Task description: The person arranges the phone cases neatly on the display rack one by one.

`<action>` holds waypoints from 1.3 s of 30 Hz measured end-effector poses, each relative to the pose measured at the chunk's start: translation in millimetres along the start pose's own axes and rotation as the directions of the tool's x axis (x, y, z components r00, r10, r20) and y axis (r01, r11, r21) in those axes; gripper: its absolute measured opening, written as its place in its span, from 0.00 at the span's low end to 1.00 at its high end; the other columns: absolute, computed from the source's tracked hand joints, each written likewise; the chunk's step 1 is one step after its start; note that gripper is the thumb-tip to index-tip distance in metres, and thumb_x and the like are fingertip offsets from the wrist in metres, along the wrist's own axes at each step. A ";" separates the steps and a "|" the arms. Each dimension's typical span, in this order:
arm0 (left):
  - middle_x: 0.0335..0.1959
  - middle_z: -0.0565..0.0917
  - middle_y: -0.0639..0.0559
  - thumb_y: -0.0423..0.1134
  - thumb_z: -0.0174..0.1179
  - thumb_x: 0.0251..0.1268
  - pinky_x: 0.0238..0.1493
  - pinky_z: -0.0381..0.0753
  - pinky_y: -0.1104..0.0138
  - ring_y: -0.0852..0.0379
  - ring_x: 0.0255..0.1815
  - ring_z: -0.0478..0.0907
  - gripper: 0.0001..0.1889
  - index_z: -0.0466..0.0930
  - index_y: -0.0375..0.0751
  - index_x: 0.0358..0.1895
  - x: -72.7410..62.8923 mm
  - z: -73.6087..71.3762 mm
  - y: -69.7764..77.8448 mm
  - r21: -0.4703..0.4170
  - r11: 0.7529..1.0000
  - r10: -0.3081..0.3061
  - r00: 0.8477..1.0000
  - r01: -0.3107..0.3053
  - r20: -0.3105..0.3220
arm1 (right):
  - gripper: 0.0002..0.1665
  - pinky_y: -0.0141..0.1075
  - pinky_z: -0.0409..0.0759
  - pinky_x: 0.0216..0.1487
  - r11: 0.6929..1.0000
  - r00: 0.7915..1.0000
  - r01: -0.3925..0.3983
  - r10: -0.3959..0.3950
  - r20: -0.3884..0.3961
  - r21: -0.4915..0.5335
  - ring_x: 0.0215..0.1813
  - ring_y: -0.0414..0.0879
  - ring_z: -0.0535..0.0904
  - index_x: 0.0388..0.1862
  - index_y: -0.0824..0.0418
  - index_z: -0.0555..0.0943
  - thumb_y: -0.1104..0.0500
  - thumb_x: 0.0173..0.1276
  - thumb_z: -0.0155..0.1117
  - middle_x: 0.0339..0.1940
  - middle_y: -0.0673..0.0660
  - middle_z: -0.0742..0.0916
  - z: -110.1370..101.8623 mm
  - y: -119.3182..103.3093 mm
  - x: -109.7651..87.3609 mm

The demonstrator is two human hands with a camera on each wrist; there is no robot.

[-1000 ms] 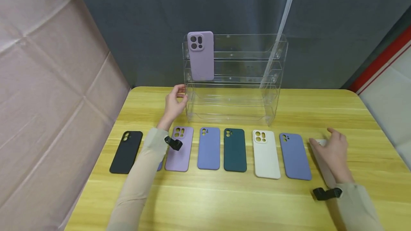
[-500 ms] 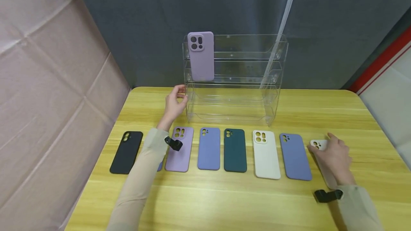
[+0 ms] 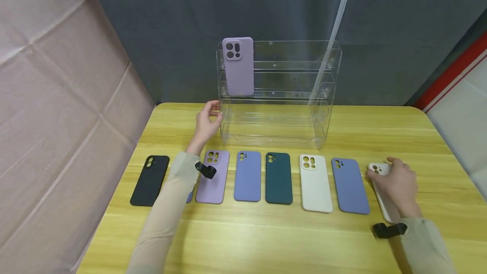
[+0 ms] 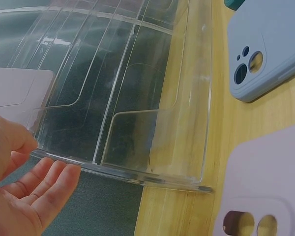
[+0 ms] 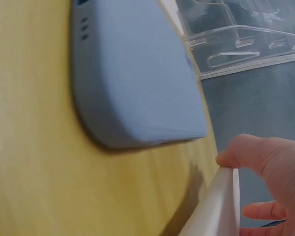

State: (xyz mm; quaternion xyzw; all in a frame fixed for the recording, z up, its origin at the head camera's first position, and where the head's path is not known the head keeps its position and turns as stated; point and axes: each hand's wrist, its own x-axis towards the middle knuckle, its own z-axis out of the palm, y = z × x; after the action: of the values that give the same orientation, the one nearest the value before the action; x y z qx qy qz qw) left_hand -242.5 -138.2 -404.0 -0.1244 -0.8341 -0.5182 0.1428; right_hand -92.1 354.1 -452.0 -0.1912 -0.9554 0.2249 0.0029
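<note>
My left hand (image 3: pixel 207 122) is at the left side of a clear acrylic display rack (image 3: pixel 281 141), its thumb and fingertips on either side of the panel edge in the left wrist view. A lilac phone case (image 3: pixel 240 73) leans upright in the rack's upper left. At the far right of the table, my right hand (image 3: pixel 397 185) grips a white phone case (image 3: pixel 383 198) by its long edges. The thumb presses the near edge of that case in the right wrist view, and the hand hides part of its back. A periwinkle phone case (image 3: pixel 351 186) lies just left of it.
In a row on the wooden table (image 3: pixel 243 240) lie a black case (image 3: pixel 150 181), another lilac case (image 3: pixel 209 187), a periwinkle case (image 3: pixel 247 176), a dark green case (image 3: pixel 278 179) and a larger white case (image 3: pixel 316 185). My left forearm covers most of one more. A grey curtain (image 3: pixel 182 45) hangs behind.
My right hand has shifted slightly and taken hold of the white case at the far right, whose camera end now shows more and sits raised. The left hand has stayed at the rack.
</note>
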 end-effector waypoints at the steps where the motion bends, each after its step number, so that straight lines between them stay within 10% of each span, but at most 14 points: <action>1: 0.48 0.78 0.34 0.25 0.54 0.60 0.42 0.79 0.52 0.40 0.44 0.78 0.19 0.71 0.30 0.56 0.0 0.1 -0.2 0.000 1.000 0.000 1.000 0.000 0.000 | 0.49 0.48 0.68 0.25 1.000 1.000 0.009 -0.009 -0.016 0.006 0.40 0.68 0.66 0.64 0.77 0.61 0.43 0.57 0.64 0.48 0.80 0.69 -0.5 -0.4 -0.1; 22: 0.48 0.78 0.34 0.25 0.54 0.61 0.45 0.78 0.52 0.40 0.44 0.78 0.19 0.70 0.29 0.56 0.0 -0.1 -2.0 -0.015 1.000 0.027 1.000 -0.027 0.003 | 0.34 0.47 0.63 0.31 0.970 0.928 0.235 -0.204 -0.313 0.064 0.41 0.67 0.70 0.51 0.77 0.73 0.54 0.52 0.68 0.42 0.76 0.77 -28.8 -31.4 13.7; 39: 0.49 0.77 0.35 0.26 0.54 0.61 0.44 0.78 0.51 0.40 0.44 0.78 0.19 0.70 0.30 0.57 0.4 -0.4 -0.4 -0.006 1.000 -0.006 1.000 0.006 0.014 | 0.35 0.50 0.60 0.39 0.957 0.915 0.259 -0.199 -0.352 0.134 0.47 0.67 0.68 0.55 0.75 0.73 0.52 0.55 0.64 0.48 0.74 0.77 -57.9 -76.2 25.3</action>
State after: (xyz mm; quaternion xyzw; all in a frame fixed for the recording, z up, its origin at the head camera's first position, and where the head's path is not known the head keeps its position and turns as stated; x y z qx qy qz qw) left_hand -243.0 -138.7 -404.0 -0.1258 -0.8337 -0.5204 0.1351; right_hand -138.0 325.3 -369.1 -0.1120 -0.9329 0.2714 0.2084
